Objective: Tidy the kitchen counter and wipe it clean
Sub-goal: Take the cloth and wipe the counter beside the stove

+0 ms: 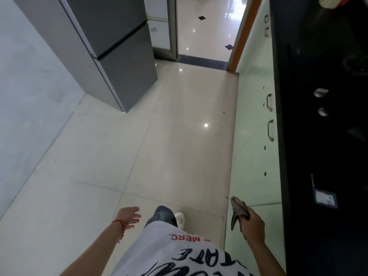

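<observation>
Below, right hand [255, 226] gripping grey cloth [239, 213] — left hand [129, 217] relaxed, beside black counter [318, 146]

**Inspector:** State the bearing surfaces.

**Assistant:** Two. A glossy black stone tabletop [322, 176] runs along the right edge, above pale green cabinet fronts. A floor of large, glossy cream tiles [119, 156] fills the rest.

**Inspector:** What lies on the tabletop?

**Assistant:** A flat blue-framed rectangular card with a pale face [325, 198] near its front edge. Further along sit two small shiny metal pieces [321, 101], one beside the other; what they are cannot be told. At the far end, a cream-coloured object [330, 2], cut off by the frame.

**Inspector:** And the floor?

**Assistant:** A tall grey two-door refrigerator [119, 56] stands on it by the left wall. A white shoe [180, 219] rests on the tiles.
</observation>
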A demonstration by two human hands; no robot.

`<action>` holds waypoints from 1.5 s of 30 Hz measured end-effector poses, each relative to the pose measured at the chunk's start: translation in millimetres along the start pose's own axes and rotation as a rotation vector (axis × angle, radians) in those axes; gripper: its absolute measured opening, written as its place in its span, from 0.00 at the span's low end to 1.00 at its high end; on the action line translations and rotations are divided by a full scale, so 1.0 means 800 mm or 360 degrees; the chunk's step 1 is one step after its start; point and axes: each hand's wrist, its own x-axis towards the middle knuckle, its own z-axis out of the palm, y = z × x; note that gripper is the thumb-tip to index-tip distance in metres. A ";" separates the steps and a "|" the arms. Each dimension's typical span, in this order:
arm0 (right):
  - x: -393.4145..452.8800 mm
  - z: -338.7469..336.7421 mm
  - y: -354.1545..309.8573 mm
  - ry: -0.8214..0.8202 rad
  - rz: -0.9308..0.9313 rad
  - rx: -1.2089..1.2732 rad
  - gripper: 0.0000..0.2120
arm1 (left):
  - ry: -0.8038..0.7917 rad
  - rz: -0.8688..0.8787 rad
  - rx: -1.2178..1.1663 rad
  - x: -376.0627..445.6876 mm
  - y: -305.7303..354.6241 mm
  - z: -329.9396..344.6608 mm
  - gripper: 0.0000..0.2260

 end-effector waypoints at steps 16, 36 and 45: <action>0.266 0.000 -0.173 -0.0087 0.0184 -0.0046 0.13 | -0.0087 0.0138 0.0142 0.120 0.372 0.086 0.06; 0.641 -0.016 -0.545 -0.0034 0.0209 0.0256 0.14 | -0.0033 0.0110 0.0419 0.290 0.808 0.094 0.07; 0.743 -0.042 -0.633 0.0237 0.0434 0.0419 0.15 | -0.0156 0.0463 0.0696 0.323 1.124 0.169 0.06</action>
